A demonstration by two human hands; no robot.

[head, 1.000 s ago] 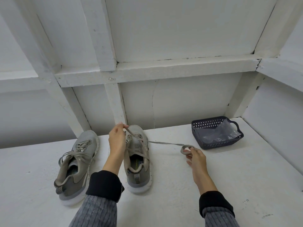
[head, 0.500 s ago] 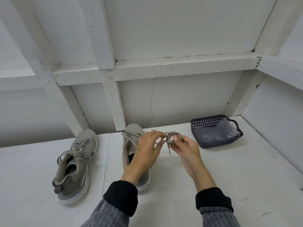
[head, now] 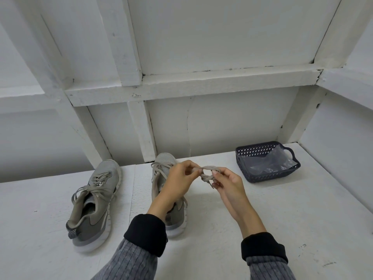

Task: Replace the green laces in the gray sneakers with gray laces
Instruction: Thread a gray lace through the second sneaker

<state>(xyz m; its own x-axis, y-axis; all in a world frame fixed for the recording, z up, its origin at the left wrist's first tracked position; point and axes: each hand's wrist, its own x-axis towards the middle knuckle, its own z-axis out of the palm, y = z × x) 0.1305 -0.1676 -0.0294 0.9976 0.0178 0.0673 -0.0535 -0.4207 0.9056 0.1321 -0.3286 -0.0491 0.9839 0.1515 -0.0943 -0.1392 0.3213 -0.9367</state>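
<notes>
Two gray sneakers stand on the white table. The left sneaker [head: 94,201] carries a pale lace through its eyelets, tied loosely. My left forearm partly covers the right sneaker [head: 164,164], and its lace shows only near the toe. My left hand [head: 178,178] and my right hand [head: 227,182] meet above the table just right of that sneaker. Both pinch a small coiled bundle of pale gray-green lace [head: 207,173] between their fingertips, one short end hanging down.
A dark plastic basket [head: 266,175] with a clear plastic bag in it stands at the right rear of the table [head: 282,219]. White framed wall panels close off the back and right side. A seam runs across the tabletop between the two sneakers.
A second ago the lace stretched from the right sneaker to my right hand. My left hand has left the shoe and joined the right one; the lace is now gathered into a coil.
</notes>
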